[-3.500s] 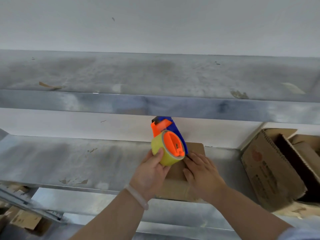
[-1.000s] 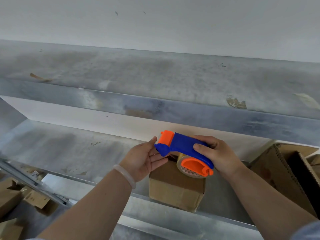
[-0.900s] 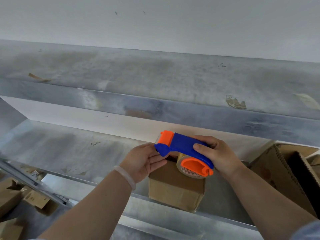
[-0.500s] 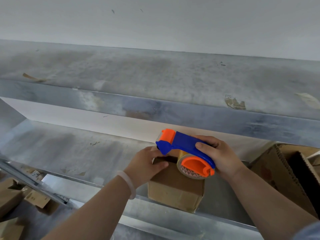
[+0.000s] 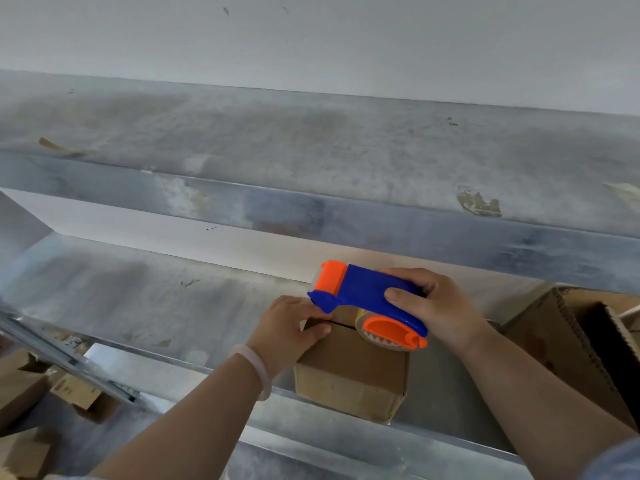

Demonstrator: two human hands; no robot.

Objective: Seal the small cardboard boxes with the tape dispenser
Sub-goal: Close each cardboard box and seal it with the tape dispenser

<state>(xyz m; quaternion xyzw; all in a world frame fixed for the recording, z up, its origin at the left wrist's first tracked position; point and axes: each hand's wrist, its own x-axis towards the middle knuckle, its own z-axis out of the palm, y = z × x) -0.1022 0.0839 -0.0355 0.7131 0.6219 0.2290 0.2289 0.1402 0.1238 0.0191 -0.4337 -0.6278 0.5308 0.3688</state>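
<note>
The right hand [image 5: 437,306] is wrapping its fingers and thumb around the blue handle of the tape dispenser [image 5: 363,293], holding it firmly just above the small cardboard box [image 5: 349,370]. The dispenser's orange front end is pointing toward 10 o'clock, and its orange hub with the tape roll is hanging at the 5 o'clock end, right over the box's top; whether the roll is touching the cardboard cannot be told.

The left hand [image 5: 287,326] is gripping the box at its 9 o'clock side, fingers curling over the far left edge and thumb lying across the top flap. A pale bracelet [image 5: 258,370] is sitting on that wrist.

The box is standing upright at the front edge of a metal shelf [image 5: 138,303], with a dark seam showing between its top flaps beneath the dispenser. At 3 o'clock from it, near but apart, a larger open carton [image 5: 561,344] is resting on its side on the same shelf. An upper shelf [image 5: 311,157] is running across at 12 o'clock. More cardboard boxes [image 5: 20,393] are lying below at 8 o'clock.
</note>
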